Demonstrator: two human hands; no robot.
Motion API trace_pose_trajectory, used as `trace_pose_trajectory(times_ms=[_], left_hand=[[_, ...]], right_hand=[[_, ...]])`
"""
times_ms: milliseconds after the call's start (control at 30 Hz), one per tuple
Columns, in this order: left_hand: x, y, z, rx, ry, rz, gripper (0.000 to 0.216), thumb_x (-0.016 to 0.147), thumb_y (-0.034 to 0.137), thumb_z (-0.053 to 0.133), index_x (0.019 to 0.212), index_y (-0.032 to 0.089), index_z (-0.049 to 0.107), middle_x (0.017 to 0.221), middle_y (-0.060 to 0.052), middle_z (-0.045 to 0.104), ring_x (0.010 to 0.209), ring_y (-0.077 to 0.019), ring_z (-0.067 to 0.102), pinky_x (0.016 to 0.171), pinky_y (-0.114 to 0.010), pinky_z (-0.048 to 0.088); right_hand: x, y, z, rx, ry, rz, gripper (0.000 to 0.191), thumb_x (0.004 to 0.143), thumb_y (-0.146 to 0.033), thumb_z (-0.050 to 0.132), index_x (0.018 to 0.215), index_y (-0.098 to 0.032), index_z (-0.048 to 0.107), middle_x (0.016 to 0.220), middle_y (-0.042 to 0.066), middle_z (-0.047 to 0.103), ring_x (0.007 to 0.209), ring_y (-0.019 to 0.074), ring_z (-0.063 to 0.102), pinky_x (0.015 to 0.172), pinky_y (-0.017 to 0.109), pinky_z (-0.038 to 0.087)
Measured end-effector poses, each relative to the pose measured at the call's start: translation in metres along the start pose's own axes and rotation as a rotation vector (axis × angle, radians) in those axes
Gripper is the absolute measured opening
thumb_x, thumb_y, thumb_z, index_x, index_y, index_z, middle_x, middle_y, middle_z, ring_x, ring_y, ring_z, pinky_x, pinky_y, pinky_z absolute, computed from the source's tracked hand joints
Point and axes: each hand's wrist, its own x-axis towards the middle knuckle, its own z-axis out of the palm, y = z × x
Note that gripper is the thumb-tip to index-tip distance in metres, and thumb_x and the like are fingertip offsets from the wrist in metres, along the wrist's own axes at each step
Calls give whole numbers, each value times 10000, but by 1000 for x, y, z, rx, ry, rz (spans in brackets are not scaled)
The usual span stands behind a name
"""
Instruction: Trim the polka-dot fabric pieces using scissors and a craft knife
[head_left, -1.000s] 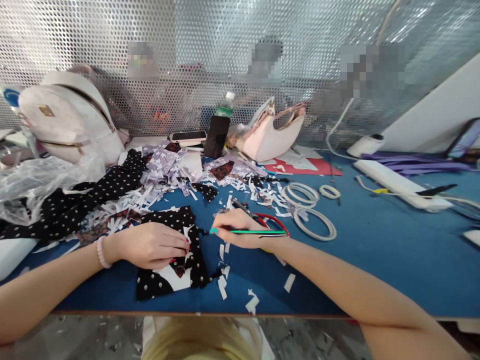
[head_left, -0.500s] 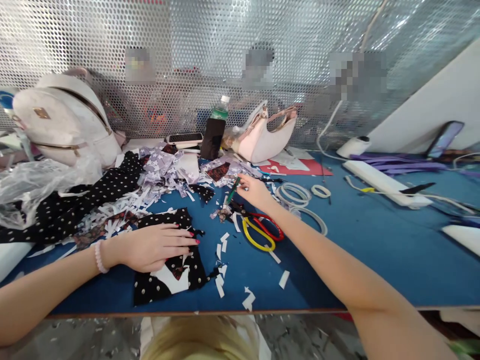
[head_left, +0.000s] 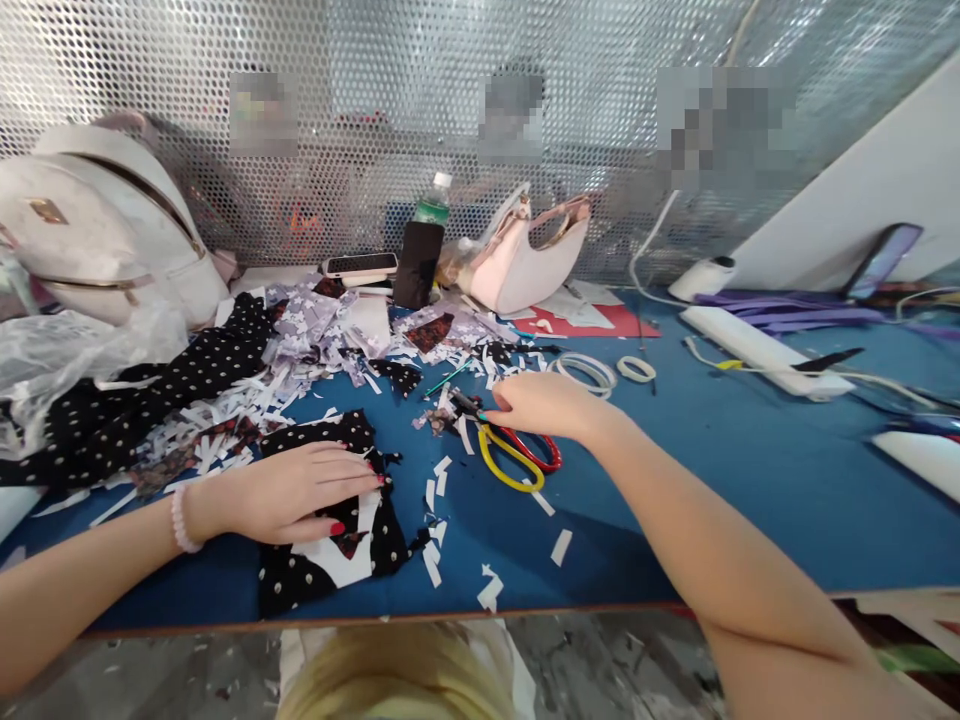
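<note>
My left hand [head_left: 296, 490] lies flat, fingers stretched, pressing a piece of black polka-dot fabric [head_left: 330, 545] with a white paper shape on it against the blue table [head_left: 750, 500]. My right hand [head_left: 544, 405] reaches across the middle of the table, its fingers drawn together on a pair of scissors [head_left: 514, 455] with one yellow and one red handle loop, near the pivot. A green pencil [head_left: 448, 378] lies loose among the paper scraps just beyond the scissors.
Paper and fabric scraps [head_left: 315, 350] litter the table's left and middle. White tape rings [head_left: 589, 372] lie right of my hand. At the back stand a white backpack [head_left: 112, 240], a phone [head_left: 358, 264], a bottle [head_left: 424, 245] and a pink handbag [head_left: 525, 265]. A power strip [head_left: 765, 350] is at right.
My right hand carried the green pencil out to the scrap pile, let it go there, then came back onto the scissors. My left hand stayed on the fabric.
</note>
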Motion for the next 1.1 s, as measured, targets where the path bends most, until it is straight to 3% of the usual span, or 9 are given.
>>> trace_pose_trajectory(times_ms=[167,267,333,500,667,867,1000,1100], left_hand=[[3,5,0,-10,-12,-14,504,964,320,494,1446,193,418,1392,-144,560,1313,-268,504,1184,-433,294],[4,8,2,-14,-45,-42,459,940,295,526,1388,200,493,1459,-142,495,1380,-300,424,1198,-472,245],[5,8,4,-30,-64,-67,470,933,284,537,1391,189,489,1460,-136,497,1403,-297,395,1211,-470,206],[6,7,4,-83,-103,-78,507,957,297,511,1426,131,411,1487,-132,471,1423,-259,368,1235,-426,126],[5,6,3,-115,-78,-88,510,957,297,521,1429,150,397,1483,-144,471,1409,-261,386,1227,-443,171],[2,4,4,-159,-11,-92,638,953,263,525,1525,207,248,1490,-144,456,1397,-271,402,1206,-466,240],[2,3,4,-171,-12,-88,661,970,279,496,1545,211,177,1505,-151,433,1406,-274,385,1203,-481,241],[2,2,4,-177,-29,-83,632,969,289,498,1531,204,221,1489,-156,453,1391,-271,407,1210,-485,219]], right_hand=[[-12,-2,-4,-107,-23,-40,208,732,-266,672,659,-215,485,773,55,612,550,155,511,497,290,290],[-16,-8,-3,-162,-217,1,278,779,-345,649,615,-225,460,606,34,565,484,159,477,479,299,279],[-15,-9,-1,-200,-269,-2,336,782,-357,668,580,-225,435,574,33,550,477,157,460,473,299,270],[-10,6,3,-217,-270,-78,256,759,-253,645,604,-215,446,650,34,576,508,139,453,473,290,254],[-6,14,-1,-50,-244,-121,128,729,-187,564,787,-227,458,732,17,582,568,142,478,510,276,277],[-7,-4,-1,160,-128,-308,181,767,-320,556,882,-227,452,848,34,607,691,169,537,589,262,331],[-12,-18,1,88,-190,-390,185,786,-374,549,866,-230,465,807,19,615,673,169,546,565,255,294],[-11,-20,2,-32,-148,-298,186,801,-391,542,818,-232,448,741,8,604,621,166,534,542,254,270]])
